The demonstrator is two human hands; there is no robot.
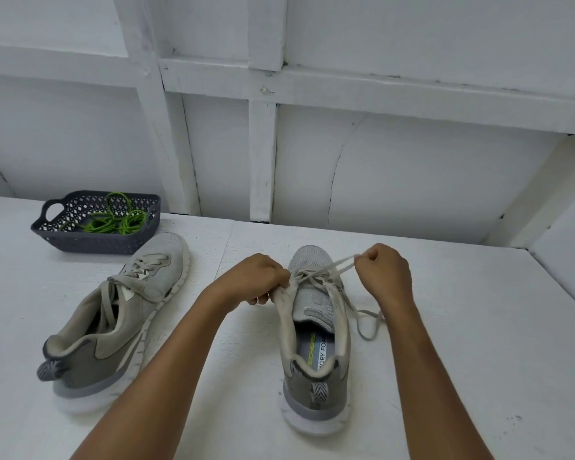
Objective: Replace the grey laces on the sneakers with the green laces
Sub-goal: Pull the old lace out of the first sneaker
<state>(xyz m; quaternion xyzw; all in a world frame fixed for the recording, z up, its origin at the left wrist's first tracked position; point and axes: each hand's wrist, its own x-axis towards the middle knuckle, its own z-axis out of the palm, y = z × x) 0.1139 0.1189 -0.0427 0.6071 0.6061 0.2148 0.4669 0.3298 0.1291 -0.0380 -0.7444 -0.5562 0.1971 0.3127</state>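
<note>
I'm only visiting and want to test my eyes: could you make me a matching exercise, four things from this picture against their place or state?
Things:
1 green laces
2 tipped sneaker
3 left hand
4 right hand

States:
A pulls a grey lace
B in the basket
C grips the upright sneaker at its eyelets
D laced, no hand on it

Pairs: 1-B, 2-D, 3-C, 4-A.

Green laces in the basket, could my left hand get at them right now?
Likely yes, once freed: the left hand grips the sneaker, but the basket is open-topped with the green laces lying exposed.
</note>
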